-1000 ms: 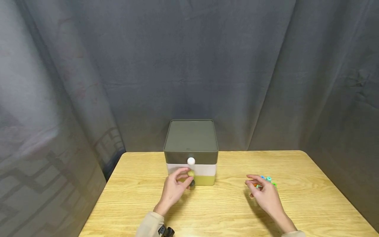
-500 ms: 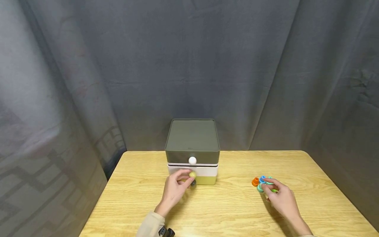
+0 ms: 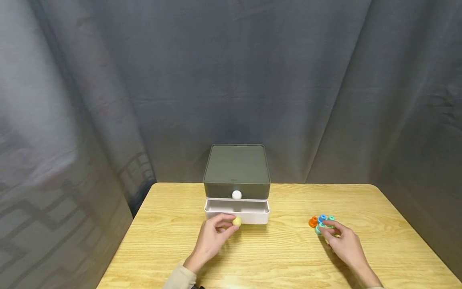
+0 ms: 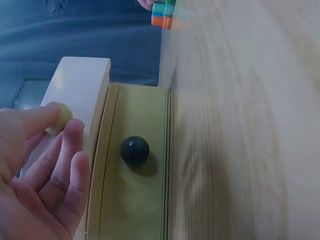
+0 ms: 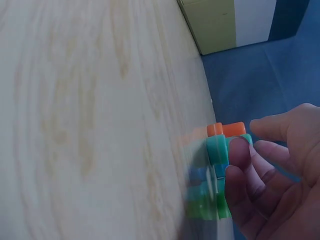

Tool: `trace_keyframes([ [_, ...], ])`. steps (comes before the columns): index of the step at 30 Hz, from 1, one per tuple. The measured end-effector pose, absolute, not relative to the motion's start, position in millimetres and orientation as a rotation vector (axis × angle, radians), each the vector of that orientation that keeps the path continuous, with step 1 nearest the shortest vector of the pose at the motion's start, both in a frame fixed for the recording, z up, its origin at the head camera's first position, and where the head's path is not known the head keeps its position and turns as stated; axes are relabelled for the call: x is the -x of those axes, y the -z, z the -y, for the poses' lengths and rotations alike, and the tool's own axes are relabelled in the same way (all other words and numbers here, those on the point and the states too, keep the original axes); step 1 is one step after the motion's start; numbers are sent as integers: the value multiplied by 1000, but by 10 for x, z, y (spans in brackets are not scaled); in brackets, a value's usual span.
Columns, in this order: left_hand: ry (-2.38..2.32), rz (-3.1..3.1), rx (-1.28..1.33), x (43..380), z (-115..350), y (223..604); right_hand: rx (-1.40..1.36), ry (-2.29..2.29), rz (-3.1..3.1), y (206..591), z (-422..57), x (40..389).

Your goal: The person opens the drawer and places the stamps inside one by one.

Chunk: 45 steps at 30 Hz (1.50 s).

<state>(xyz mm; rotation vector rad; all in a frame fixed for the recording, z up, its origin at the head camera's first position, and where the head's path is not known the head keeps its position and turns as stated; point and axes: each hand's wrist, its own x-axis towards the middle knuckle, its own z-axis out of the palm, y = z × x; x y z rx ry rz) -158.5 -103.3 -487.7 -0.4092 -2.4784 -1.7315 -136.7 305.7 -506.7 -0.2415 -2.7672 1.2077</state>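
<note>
My left hand (image 3: 211,239) pinches the yellow round knob (image 3: 236,221) on the white middle drawer (image 3: 256,218) between thumb and index finger. That drawer stands pulled out from a small chest with a dark grey-green top (image 3: 236,162), and its inside shows. The yellow-green bottom drawer (image 4: 135,200) with a black knob (image 4: 134,150) shows in the left wrist view. My right hand (image 3: 344,245) is at a cluster of small stepped plastic pieces, thumb and fingers parted right by a teal piece (image 5: 216,150). An orange piece (image 3: 313,222) and a blue piece (image 3: 322,218) stand beside it.
A white knob (image 3: 236,195) sticks out from the top drawer. Another green-teal piece (image 3: 331,218) stands behind the right fingers. Grey curtains (image 3: 231,80) hang behind and on both sides of the wooden table (image 3: 270,257).
The left hand has pulled the white drawer out toward the person. My right hand first moved right, uncovering the orange and blue pieces, then stayed nearly still at the cluster.
</note>
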Motion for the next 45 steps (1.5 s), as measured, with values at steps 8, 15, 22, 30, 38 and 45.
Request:
trace_keyframes([
  [8, 1691, 2525, 517, 1349, 1072, 4868, 299, -1286, 2788, 5070, -3117, 1330],
  [15, 1682, 2531, 624, 1161, 1141, 4853, 320, -1298, 2791, 5102, -3138, 1323],
  [22, 1673, 2519, 642, 1072, 1144, 4846, 334, -1298, 2811, 5114, -3173, 1336],
  [30, 1673, 2483, 657, 1015, 1133, 4853, 326, -1287, 2824, 5135, -3199, 1356],
  [38, 1726, 2473, 658, 974, 1161, 4861, 306, -1303, 2814, 5121, -3202, 1347],
  [45, 1749, 2479, 650, 981, 1170, 4875, 309, -1301, 2816, 5119, -3206, 1342],
])
